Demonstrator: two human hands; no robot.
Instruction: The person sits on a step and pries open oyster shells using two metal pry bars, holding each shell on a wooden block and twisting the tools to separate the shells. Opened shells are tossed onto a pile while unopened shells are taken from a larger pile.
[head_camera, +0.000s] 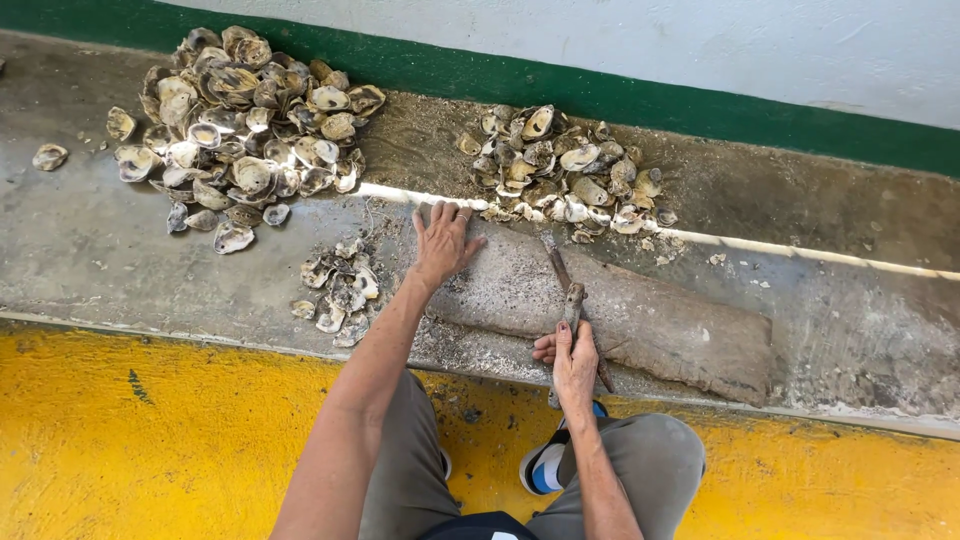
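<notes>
My left hand (442, 240) lies flat, fingers spread, on the upper left end of the worn wooden block (640, 320) that rests on the concrete ledge (90, 250). It holds nothing; no shell is under the palm as far as I can see. My right hand (573, 362) is closed around the handle of a rusty shucking tool (568, 290), whose blade points away from me and rests on the block's surface.

Findings on progress, as a judgement from the layout:

- A large heap of shells (245, 120) sits at the far left against the green wall stripe (600, 90). Many lie open with pale insides showing, so I take most of these as already worked.
- A second, smaller heap (565, 170) lies just beyond the block, near the tool's tip. I cannot tell which of these are opened and which are whole.
- A small cluster (338, 290) lies just left of my left hand, near the ledge's front edge, mostly broken or single halves.
- One stray shell (49, 156) lies well apart at the far left.

The block carries no shell at this moment, only grit and fragments. I judge the work to be between pieces: a good share is done, and the remainder cannot be counted from here.
</notes>
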